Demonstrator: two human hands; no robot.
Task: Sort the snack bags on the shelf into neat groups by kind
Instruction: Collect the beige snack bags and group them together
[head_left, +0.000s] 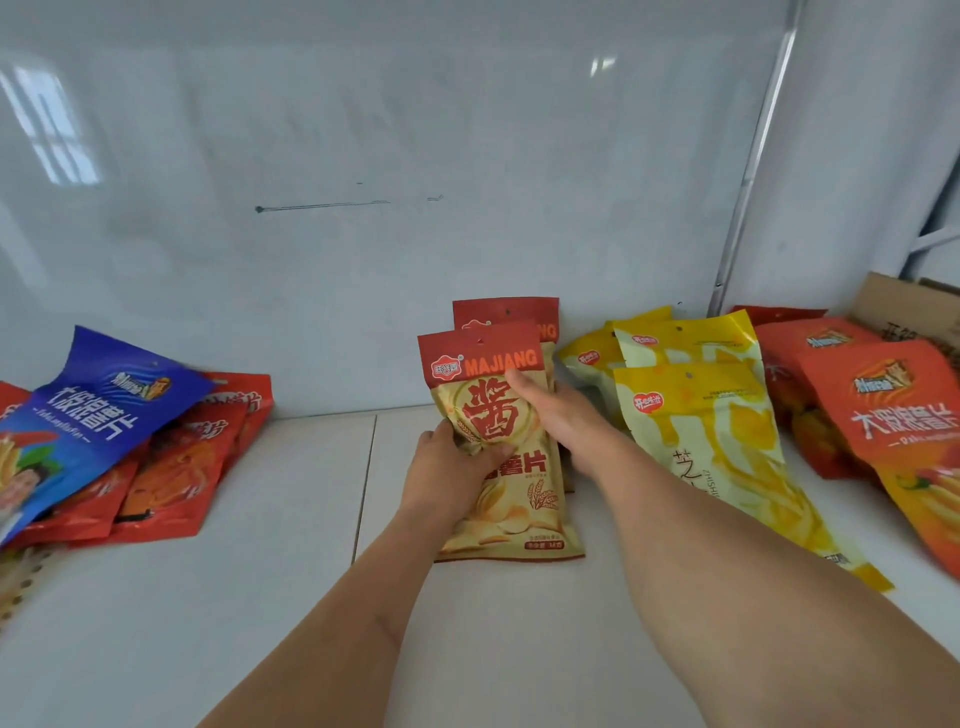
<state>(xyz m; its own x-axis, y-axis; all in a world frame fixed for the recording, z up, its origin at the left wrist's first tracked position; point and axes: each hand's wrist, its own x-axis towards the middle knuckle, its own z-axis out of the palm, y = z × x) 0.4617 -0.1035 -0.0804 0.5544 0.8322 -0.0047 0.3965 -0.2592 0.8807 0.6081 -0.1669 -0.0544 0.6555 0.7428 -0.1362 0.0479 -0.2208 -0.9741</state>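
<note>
A beige bag with a red top marked MAJIANG lies at the shelf's middle, on top of a second bag of the same kind that shows behind it. My left hand grips the front bag's left edge, thumb curled over its face. My right hand lies on the bag's right side with its fingers straight. Yellow bags form a pile to the right. Orange bags lie at the far right. At the left, a blue bag rests on several red bags.
The white shelf board has a seam left of the middle bags. A glossy white panel closes the back. A cardboard box stands at the back right, and a metal upright rises beside it.
</note>
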